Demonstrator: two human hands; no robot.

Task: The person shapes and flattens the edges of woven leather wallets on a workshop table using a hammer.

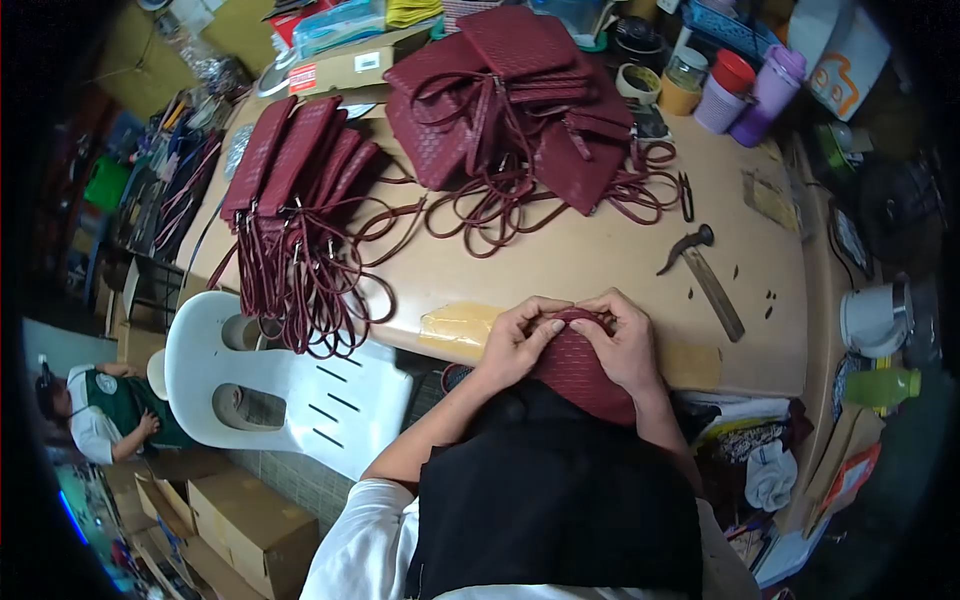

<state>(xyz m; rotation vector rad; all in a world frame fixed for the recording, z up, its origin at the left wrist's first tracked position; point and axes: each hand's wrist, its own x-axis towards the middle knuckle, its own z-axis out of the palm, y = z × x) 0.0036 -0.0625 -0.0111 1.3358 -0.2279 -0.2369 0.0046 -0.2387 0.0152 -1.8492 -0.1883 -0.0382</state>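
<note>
A dark red woven-pattern pouch (pixel 585 372) hangs over the table's front edge, against the black apron. My left hand (pixel 522 340) pinches its top edge on the left side, thumb and fingers pressed together. On the right side of the same edge, my right hand (pixel 622 342) grips it with thumb and fingertips. Both hands are close together, and the small part between the fingertips is too small to make out. Beyond them, a pile of similar red pouches (pixel 435 135) with looped straps lies on the table, and another stack (pixel 300 170) lies at the left.
A hammer (pixel 712 290) and small black snips (pixel 686 198) lie right of my hands. Cups and a purple tumbler (pixel 770 95) stand at the back right. A white chair (pixel 290 385) is at the left; another person (pixel 110 410) sits farther left beyond cardboard boxes (pixel 250 515).
</note>
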